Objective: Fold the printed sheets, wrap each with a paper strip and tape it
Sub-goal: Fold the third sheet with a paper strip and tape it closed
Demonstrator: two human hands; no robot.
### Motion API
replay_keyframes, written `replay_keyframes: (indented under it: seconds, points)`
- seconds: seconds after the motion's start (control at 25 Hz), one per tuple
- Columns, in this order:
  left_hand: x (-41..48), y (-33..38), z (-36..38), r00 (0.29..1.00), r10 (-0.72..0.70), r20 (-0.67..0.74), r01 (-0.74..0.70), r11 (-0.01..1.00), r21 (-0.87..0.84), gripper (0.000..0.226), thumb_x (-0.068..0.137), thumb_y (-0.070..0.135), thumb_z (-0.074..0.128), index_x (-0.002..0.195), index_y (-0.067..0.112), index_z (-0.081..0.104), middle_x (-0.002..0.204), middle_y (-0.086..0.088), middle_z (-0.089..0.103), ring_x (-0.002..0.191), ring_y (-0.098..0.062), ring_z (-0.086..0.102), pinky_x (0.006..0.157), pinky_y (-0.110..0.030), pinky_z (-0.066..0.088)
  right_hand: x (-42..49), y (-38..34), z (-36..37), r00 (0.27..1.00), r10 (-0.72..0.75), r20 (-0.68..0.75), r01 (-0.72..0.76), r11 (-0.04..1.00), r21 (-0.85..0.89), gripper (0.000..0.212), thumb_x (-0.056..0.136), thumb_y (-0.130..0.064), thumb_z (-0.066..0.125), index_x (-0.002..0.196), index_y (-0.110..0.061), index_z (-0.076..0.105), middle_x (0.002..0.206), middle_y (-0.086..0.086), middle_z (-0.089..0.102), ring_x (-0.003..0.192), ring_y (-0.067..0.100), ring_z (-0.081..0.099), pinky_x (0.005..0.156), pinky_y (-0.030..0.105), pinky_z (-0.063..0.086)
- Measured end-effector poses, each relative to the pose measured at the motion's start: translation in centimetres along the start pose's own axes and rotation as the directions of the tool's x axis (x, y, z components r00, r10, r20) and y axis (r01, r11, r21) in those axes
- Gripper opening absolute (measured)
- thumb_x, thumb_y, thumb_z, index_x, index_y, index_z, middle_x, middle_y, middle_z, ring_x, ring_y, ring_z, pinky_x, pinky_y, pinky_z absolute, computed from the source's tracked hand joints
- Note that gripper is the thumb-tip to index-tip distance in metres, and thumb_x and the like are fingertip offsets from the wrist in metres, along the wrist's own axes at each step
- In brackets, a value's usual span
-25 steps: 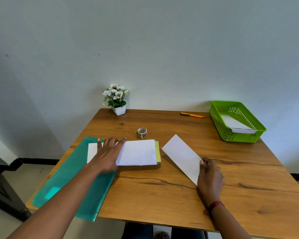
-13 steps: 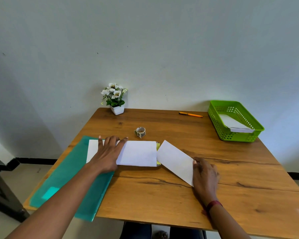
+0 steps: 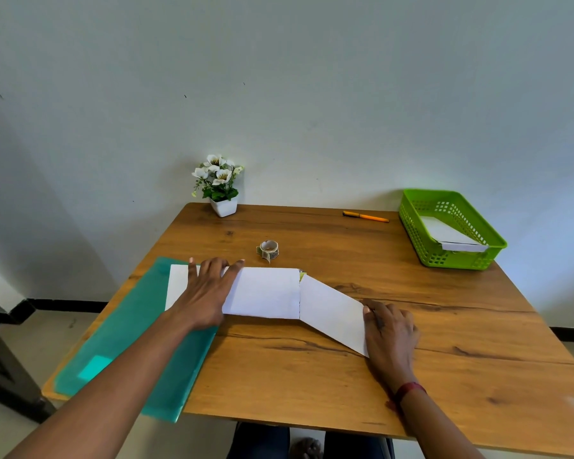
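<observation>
Where the teal folder (image 3: pixel 123 342) lies at the table's left, the stack of printed sheets (image 3: pixel 265 293) overlaps it. The left hand (image 3: pixel 209 293) presses it flat with spread fingers, likely to stop it sliding. A tape roll (image 3: pixel 268 250) waits just behind. A yellow-green paper strip (image 3: pixel 302 276) peeks out at the stack's right edge. The angled folded sheet (image 3: pixel 332 313) touches that edge, and the right hand (image 3: pixel 390 329), flat and grasping nothing, presses its far end, probably steadying it.

We saw a plain pale wall (image 3: pixel 312 77) | a wooden table (image 3: pixel 478 326) stood against it | black skirting (image 3: pixel 67 305) met a light floor (image 3: pixel 57 329).
</observation>
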State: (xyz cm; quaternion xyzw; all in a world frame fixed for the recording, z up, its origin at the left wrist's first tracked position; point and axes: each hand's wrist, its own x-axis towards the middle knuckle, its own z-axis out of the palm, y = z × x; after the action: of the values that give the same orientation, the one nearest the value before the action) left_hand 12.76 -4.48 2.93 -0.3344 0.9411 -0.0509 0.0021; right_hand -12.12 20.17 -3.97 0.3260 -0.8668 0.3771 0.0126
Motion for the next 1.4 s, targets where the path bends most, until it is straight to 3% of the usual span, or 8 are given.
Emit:
replay_keyframes:
  seconds: [0.36, 0.56, 0.64, 0.76, 0.92, 1.0, 1.2, 1.4]
  points:
    - [0.2, 2.1, 0.3, 0.992, 0.125, 0.033, -0.127, 0.990, 0.057, 0.116, 0.071, 0.027, 0.079, 0.155, 0.031, 0.000, 0.144, -0.006, 0.018, 0.141, -0.028, 0.013, 0.117, -0.058, -0.010, -0.5, 0.2, 0.5, 0.988, -0.153, -0.013, 0.152, 0.986, -0.068, 0.023, 0.096, -0.028, 0.061, 0.116, -0.029, 0.072, 0.089, -0.004, 0.055, 0.096, 0.023, 0.047, 0.085, 0.042, 0.035]
    - [0.6, 3.9, 1.0, 0.986, 0.162, 0.033, -0.162, 0.987, -0.009, 0.115, 0.072, 0.025, 0.080, 0.156, 0.031, 0.002, 0.142, -0.005, 0.021, 0.140, -0.026, 0.014, 0.118, -0.059, -0.008, -0.1, 0.3, 0.4, 0.972, -0.224, -0.067, 0.227, 0.974, 0.025, 0.024, 0.093, -0.015, 0.066, 0.115, -0.019, 0.073, 0.105, 0.005, 0.062, 0.102, 0.028, 0.053, 0.081, 0.041, 0.045]
    - [1.0, 4.3, 1.2, 0.988, 0.152, 0.024, -0.150, 0.986, -0.072, 0.115, 0.069, 0.027, 0.081, 0.155, 0.031, 0.005, 0.139, -0.004, 0.024, 0.138, -0.026, 0.018, 0.118, -0.060, -0.006, -0.1, 0.4, 0.3, 0.976, -0.168, -0.141, 0.183, 0.978, 0.098, 0.028, 0.093, -0.012, 0.063, 0.120, -0.017, 0.070, 0.121, 0.009, 0.060, 0.113, 0.028, 0.051, 0.090, 0.040, 0.046]
    - [1.2, 4.5, 1.5, 0.993, 0.116, 0.007, -0.113, 0.978, -0.174, 0.117, 0.065, 0.031, 0.083, 0.155, 0.030, 0.009, 0.138, -0.003, 0.025, 0.135, -0.026, 0.020, 0.118, -0.059, -0.003, 0.0, 0.5, 0.0, 0.965, 0.120, -0.232, -0.037, 0.942, 0.332, 0.032, 0.099, -0.022, 0.056, 0.130, -0.016, 0.062, 0.134, 0.007, 0.052, 0.124, 0.022, 0.047, 0.097, 0.036, 0.043]
    - [1.3, 4.4, 1.8, 0.998, 0.060, 0.014, -0.056, 0.973, -0.222, 0.117, 0.062, 0.034, 0.084, 0.153, 0.031, 0.011, 0.138, -0.004, 0.026, 0.134, -0.027, 0.020, 0.119, -0.060, 0.004, 0.4, 1.3, -0.4, 0.904, 0.375, -0.205, -0.170, 0.755, 0.633, 0.030, 0.100, -0.029, 0.054, 0.128, -0.019, 0.057, 0.122, 0.003, 0.060, 0.106, 0.018, 0.057, 0.078, 0.024, 0.043]
    - [1.4, 4.3, 1.8, 1.000, 0.025, 0.018, -0.020, 0.971, -0.236, 0.117, 0.062, 0.037, 0.085, 0.153, 0.031, 0.011, 0.139, -0.005, 0.026, 0.134, -0.028, 0.020, 0.118, -0.060, 0.010, 0.4, 1.6, -0.3, 0.898, 0.387, -0.209, -0.178, 0.755, 0.632, 0.026, 0.098, -0.031, 0.057, 0.124, -0.026, 0.058, 0.110, 0.000, 0.065, 0.095, 0.014, 0.059, 0.071, 0.022, 0.044]
    - [1.4, 4.8, 1.6, 1.000, -0.006, 0.029, 0.013, 0.968, -0.249, 0.117, 0.063, 0.038, 0.085, 0.153, 0.031, 0.011, 0.140, -0.006, 0.025, 0.135, -0.028, 0.020, 0.117, -0.060, 0.013, 0.3, 2.4, 0.4, 0.913, 0.401, -0.079, -0.225, 0.654, 0.722, 0.025, 0.095, -0.032, 0.063, 0.120, -0.028, 0.065, 0.097, -0.008, 0.068, 0.087, 0.017, 0.070, 0.072, 0.047, 0.062]
    - [1.4, 6.0, 0.9, 0.998, 0.053, 0.028, -0.047, 0.978, -0.205, 0.116, 0.064, 0.035, 0.083, 0.154, 0.029, 0.010, 0.139, -0.005, 0.025, 0.136, -0.028, 0.019, 0.118, -0.063, 0.007, 0.3, 2.7, 0.2, 0.945, 0.322, -0.061, -0.179, 0.663, 0.726, 0.028, 0.092, -0.029, 0.068, 0.119, -0.022, 0.069, 0.097, -0.005, 0.071, 0.093, 0.015, 0.067, 0.084, 0.042, 0.059]
